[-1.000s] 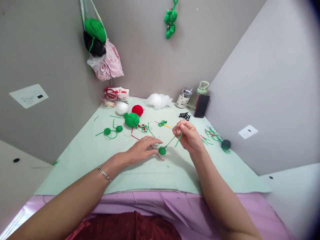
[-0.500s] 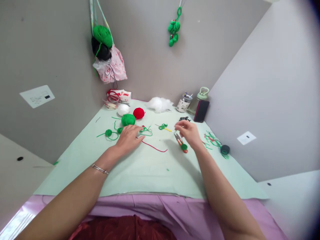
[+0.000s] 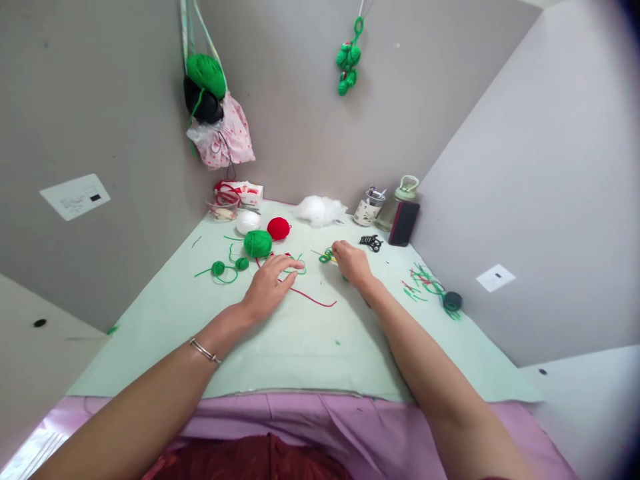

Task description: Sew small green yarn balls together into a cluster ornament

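My left hand point(image 3: 270, 283) rests on the table with its fingers stretched out, beside a red yarn strand point(image 3: 315, 300). A thin green yarn loop point(image 3: 300, 265) lies by its fingertips. My right hand point(image 3: 354, 265) is closed, fingers bent down, right next to a small green crocheted piece point(image 3: 325, 257). Whatever its fingertips hold, if anything, is hidden. A bit of the yellow crochet hook point(image 3: 334, 261) shows just below those fingers. The orange-handled scissors are covered by my right hand and forearm.
Behind my left hand sit green point(image 3: 258, 244), red point(image 3: 279, 229) and white yarn balls point(image 3: 249, 222). White stuffing point(image 3: 320, 211), a pen cup point(image 3: 369, 208), a bottle point(image 3: 395, 205) and a phone point(image 3: 404, 224) stand along the back. Yarn scraps point(image 3: 423, 280) and black tape point(image 3: 453, 301) lie right.
My right hand has moved left from above the scissors to the green crocheted piece, uncovering the black clip-like item behind. My left hand has slid a little right and nearer to me.
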Available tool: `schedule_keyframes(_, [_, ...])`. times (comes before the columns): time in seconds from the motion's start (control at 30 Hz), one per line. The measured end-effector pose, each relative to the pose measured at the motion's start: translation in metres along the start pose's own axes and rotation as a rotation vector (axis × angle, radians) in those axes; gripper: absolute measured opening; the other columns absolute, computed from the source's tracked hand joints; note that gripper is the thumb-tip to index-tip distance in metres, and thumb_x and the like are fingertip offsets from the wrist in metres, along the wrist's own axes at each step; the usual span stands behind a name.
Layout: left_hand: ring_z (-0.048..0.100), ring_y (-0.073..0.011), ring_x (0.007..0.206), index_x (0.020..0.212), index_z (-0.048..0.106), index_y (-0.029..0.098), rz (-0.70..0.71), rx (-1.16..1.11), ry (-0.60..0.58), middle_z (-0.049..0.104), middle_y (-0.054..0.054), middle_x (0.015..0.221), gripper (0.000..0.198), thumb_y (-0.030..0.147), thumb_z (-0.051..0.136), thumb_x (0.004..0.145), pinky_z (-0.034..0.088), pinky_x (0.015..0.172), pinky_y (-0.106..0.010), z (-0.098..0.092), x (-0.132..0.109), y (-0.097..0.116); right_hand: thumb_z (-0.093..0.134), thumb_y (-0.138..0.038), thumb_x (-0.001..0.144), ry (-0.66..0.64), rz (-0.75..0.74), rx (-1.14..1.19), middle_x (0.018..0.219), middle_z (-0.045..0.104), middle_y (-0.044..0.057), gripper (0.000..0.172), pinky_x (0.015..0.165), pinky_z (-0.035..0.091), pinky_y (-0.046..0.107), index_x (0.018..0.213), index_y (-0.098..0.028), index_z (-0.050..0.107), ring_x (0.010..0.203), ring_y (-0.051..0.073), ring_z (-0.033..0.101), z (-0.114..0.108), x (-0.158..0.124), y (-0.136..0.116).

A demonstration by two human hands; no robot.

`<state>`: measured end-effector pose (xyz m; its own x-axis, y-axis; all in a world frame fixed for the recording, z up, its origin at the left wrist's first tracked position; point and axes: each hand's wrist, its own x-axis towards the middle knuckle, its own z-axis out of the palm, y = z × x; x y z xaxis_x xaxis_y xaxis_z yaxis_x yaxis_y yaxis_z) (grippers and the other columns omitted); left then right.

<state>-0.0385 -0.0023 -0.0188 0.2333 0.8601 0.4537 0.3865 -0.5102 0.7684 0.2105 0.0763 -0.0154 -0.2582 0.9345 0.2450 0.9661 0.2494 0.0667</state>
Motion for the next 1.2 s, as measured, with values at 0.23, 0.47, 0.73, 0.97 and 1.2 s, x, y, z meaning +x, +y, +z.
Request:
schedule_keyframes(0.23, [0.061,-0.0244,0.113,0.102,0.072,0.021,-0.147,-0.146,-0.062,0.070,-0.007,0.115,0.023,0.029,0.055,0.088,0.052,0.078,-0.033,0.005,-0.004,0.010,0.044,-0.020,0.098,-0.058,-0.084,0.000,0.109,0.069,0.007,0.021,0.065,0.033,0.028,0.104,-0.022,0.064,0.083,0.019,0.064,0.005,-0.002,-0.007])
schedule_keyframes(0.47, [0.063,-0.0224,0.110,0.101,0.072,0.021,-0.182,-0.219,-0.046,0.072,-0.006,0.112,0.022,0.029,0.056,0.088,0.050,0.092,-0.035,0.006,-0.004,0.010,0.043,-0.015,0.096,0.022,-0.033,0.043,0.105,0.070,0.010,0.022,0.065,0.035,0.029,0.103,-0.018,0.064,0.080,0.020,0.065,0.003,-0.003,-0.016])
schedule_keyframes(0.73, [0.062,-0.0231,0.116,0.110,0.065,0.018,-0.271,-0.426,0.082,0.069,-0.010,0.123,0.029,0.036,0.065,0.086,0.045,0.103,-0.037,0.004,0.001,0.011,0.070,-0.034,0.082,0.329,0.147,1.104,0.055,0.054,-0.005,0.015,0.046,0.032,0.025,0.078,-0.021,0.062,0.043,0.010,0.041,-0.071,-0.040,-0.038])
schedule_keyframes(0.97, [0.068,-0.0203,0.101,0.102,0.068,0.018,-0.385,-0.781,-0.198,0.072,-0.007,0.103,0.039,0.054,0.060,0.090,0.047,0.098,-0.035,0.008,0.000,0.012,0.084,-0.037,0.069,-0.035,0.182,1.627,0.056,0.057,-0.005,0.027,0.039,0.026,0.020,0.075,-0.018,0.065,0.041,0.005,0.038,-0.058,-0.061,-0.070])
schedule_keyframes(1.2, [0.062,-0.0129,0.079,0.088,0.065,0.018,-0.467,-0.779,-0.267,0.063,0.001,0.084,0.024,0.037,0.075,0.079,0.047,0.079,-0.028,0.007,0.000,0.011,0.086,-0.034,0.067,-0.088,0.224,1.736,0.053,0.054,-0.007,0.029,0.040,0.023,0.019,0.075,-0.017,0.063,0.040,0.003,0.036,-0.049,-0.056,-0.065])
